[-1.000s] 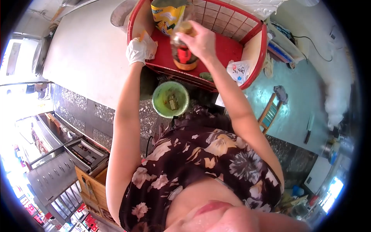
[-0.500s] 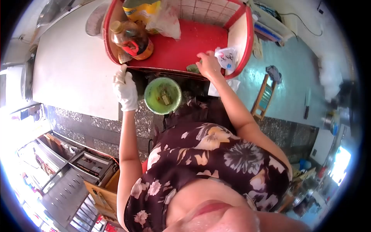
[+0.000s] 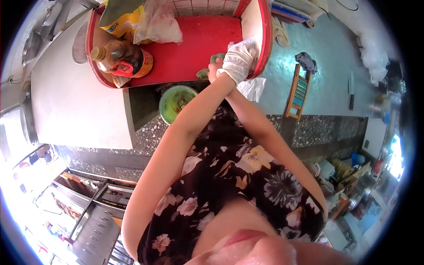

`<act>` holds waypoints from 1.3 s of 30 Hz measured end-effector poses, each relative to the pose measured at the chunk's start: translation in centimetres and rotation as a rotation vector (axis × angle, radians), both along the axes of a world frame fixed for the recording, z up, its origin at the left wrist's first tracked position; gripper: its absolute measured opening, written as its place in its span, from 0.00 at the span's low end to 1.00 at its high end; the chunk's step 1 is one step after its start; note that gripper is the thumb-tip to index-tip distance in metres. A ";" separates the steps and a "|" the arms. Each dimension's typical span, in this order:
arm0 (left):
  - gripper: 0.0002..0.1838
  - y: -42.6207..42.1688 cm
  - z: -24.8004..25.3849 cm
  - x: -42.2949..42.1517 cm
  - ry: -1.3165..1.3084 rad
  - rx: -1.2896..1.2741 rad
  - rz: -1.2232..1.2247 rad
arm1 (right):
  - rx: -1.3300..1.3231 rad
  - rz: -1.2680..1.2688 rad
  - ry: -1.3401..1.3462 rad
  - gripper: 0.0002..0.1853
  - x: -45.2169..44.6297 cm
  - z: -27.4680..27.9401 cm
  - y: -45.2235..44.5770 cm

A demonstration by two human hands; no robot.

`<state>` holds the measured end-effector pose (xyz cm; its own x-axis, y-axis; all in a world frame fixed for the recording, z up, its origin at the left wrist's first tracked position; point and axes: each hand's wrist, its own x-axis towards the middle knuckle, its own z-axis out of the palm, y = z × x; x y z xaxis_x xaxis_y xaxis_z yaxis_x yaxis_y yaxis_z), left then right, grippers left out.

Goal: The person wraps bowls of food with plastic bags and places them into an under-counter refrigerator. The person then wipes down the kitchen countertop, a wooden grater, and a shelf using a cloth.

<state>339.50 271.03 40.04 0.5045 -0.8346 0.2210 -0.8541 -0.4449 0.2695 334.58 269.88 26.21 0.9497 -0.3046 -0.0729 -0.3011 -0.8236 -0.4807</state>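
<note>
My left hand (image 3: 238, 62), in a white glove, reaches across my right wrist to the small white plastic bag (image 3: 251, 43) at the right end of the red shelf (image 3: 203, 35). Its fingers blend with the bag, so their grip is unclear. Bare and partly covered by the left, my right hand (image 3: 214, 70) is curled on a crumpled green cloth (image 3: 202, 74) at the shelf's front edge. A large bottle of dark liquid (image 3: 128, 59), with a yellow cap and red handle, stands at the shelf's left end.
Behind the bottle are a yellow bag (image 3: 126, 23) and a clear plastic bag (image 3: 160, 24). Below the shelf sits a green bucket (image 3: 170, 104), partly behind my left forearm. A wooden-framed grater (image 3: 298, 95), a grey cloth (image 3: 306, 62) and a knife (image 3: 351, 90) lie to the right.
My left hand has moved from the shelf's left front corner across to its right end. My right hand has shifted slightly left and closed on the green cloth. The view has turned.
</note>
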 end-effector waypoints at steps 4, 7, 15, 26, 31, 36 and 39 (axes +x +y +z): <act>0.13 -0.4 -1.1 0.4 -0.176 -0.050 0.128 | 0.052 0.022 -0.056 0.21 0.1 -0.5 0.3; 0.12 0.7 -0.6 2.1 0.210 -0.178 0.341 | 0.097 0.028 -0.077 0.22 0.6 -1.1 0.1; 0.08 11.7 4.5 5.3 0.435 -0.760 0.514 | -0.657 0.340 0.315 0.10 1.0 8.1 -2.0; 0.18 30.7 3.8 -5.4 0.929 -0.830 0.828 | -0.576 0.520 -0.003 0.11 11.7 12.4 -1.1; 0.17 32.9 3.9 -11.2 0.676 -0.229 0.943 | -0.227 0.430 0.086 0.17 16.6 10.0 2.1; 0.12 32.5 1.5 -14.6 0.914 -0.969 0.978 | -0.360 0.290 -0.329 0.24 16.2 1.3 1.9; 0.07 32.4 2.7 -14.5 0.673 -0.654 0.979 | -0.432 0.104 -0.315 0.23 13.4 2.2 -0.6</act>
